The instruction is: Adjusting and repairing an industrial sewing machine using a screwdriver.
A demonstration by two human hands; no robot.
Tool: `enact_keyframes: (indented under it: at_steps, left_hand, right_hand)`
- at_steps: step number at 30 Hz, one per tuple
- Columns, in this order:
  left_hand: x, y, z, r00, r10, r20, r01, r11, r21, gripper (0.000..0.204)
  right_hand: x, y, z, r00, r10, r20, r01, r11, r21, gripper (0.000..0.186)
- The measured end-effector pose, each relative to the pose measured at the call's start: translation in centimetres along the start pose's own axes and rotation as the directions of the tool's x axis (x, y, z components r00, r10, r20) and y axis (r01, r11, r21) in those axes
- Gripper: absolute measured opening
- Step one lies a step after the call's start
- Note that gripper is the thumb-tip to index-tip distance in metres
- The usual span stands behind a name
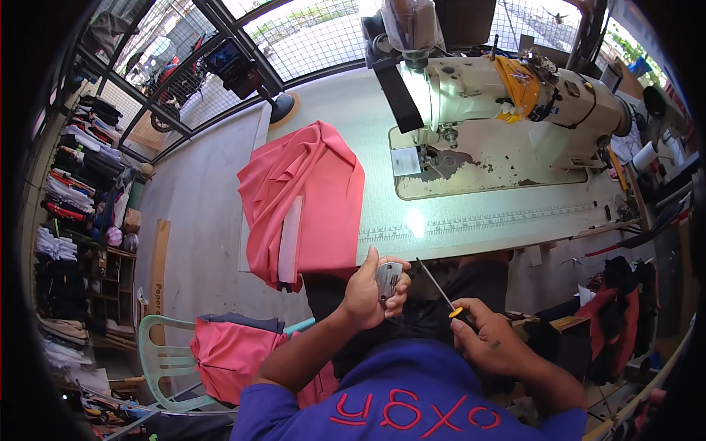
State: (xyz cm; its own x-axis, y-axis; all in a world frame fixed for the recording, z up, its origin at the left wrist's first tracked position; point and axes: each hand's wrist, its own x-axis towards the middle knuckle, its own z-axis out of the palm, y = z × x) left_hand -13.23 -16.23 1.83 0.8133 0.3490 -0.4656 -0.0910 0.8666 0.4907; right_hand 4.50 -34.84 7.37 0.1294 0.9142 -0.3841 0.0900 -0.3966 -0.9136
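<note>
My left hand (360, 295) is closed around a small silver needle plate (388, 281) with slots and holes, held up just off the table's front edge. In my right hand (491, 342) is a screwdriver (437, 287) with a yellow collar; its thin metal shaft points up and left, and the handle is mostly hidden by my fingers. The tip lies apart from the plate. Beyond my hands stands a white industrial sewing machine (471, 92), its lamp lit, with a dark, worn area in its bed (507, 165) beside the needle area.
Folded pink cloth (331, 198) lies on the sewing table (375, 103), hanging over its front edge. A ruler scale (500, 219) runs along that edge. At my left is a pale green plastic chair (158, 353) with pink garments (232, 356). Shelves (110, 275) hold stacked clothes.
</note>
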Motion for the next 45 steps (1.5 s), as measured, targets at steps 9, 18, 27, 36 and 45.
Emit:
enact_keyframes:
  at_steps: [9, 18, 27, 36, 45]
  left_hand:
    - [0.5, -2.6, -1.3, 0.996, -0.068, -0.052, 0.066, 0.997, -0.037, 0.061]
    - [1.2, -5.2, -3.1, 0.981, -0.074, -0.180, 0.045, 0.986, -0.161, 0.058]
    - [1.2, -5.7, -3.5, 0.978, -0.083, -0.189, 0.056, 0.988, -0.146, 0.056]
    - [1.2, -7.2, -3.3, 0.952, 0.074, -0.298, -0.074, 0.997, 0.009, 0.052]
    - [-0.1, -4.5, -3.6, 0.949, -0.212, -0.235, 0.263, 0.941, 0.211, 0.047]
  right_hand:
    - [-0.3, -1.1, 0.1, 0.957, 0.210, 0.199, -0.222, 0.974, 0.044, 0.033]
    - [0.8, -1.3, 1.5, 0.930, 0.280, 0.241, -0.273, 0.960, -0.063, 0.051]
    - [1.8, -1.7, 1.6, 0.938, 0.273, 0.214, -0.218, 0.944, -0.248, 0.050]
    - [2.3, -2.8, 2.2, 0.941, 0.293, 0.166, -0.209, 0.894, -0.396, 0.047]
    - [2.8, -1.3, -0.6, 0.962, 0.020, 0.273, 0.181, 0.701, -0.690, 0.047]
